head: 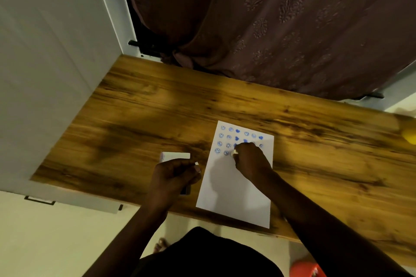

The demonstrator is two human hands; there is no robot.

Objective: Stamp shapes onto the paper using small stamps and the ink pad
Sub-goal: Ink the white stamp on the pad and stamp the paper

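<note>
Paper (pixel 234 189): white sheet, portrait-ish, lying flat on wood table (pixel 139 105), near the front edge, slightly rotated w/ its near corners close to the table lip. Top part carries rows of blue prints (pixel 225 139), mostly round smiley faces plus a few solid hearts, approx 4 rows; lower two-thirds still blank. A shadow from the arm falls across the blank middle.

R hand (pixel 251 162) sits on the sheet at the bottom row of prints, fingers clenched around a small white stamp (pixel 234 153), its pale end poking out toward the left; stamp looks pressed to or just at the paper, can't tell which. Some prints are hidden under the hand.

L hand (pixel 174 173) is just left of the sheet, over the table, fingers curled around sth small; a white bit (pixel 196 163) shows at the fingertips, and a dark edge (pixel 186 189) peeks out below the palm. Can't tell what either is.

White box (pixel 175 156), prob the ink pad or its lid, lies on the table just beyond the L hand, partly hidden by it.

Maroon patterned curtain (pixel 281 24) hangs behind the table; white cabinet (pixel 51 56) on the left.
</note>
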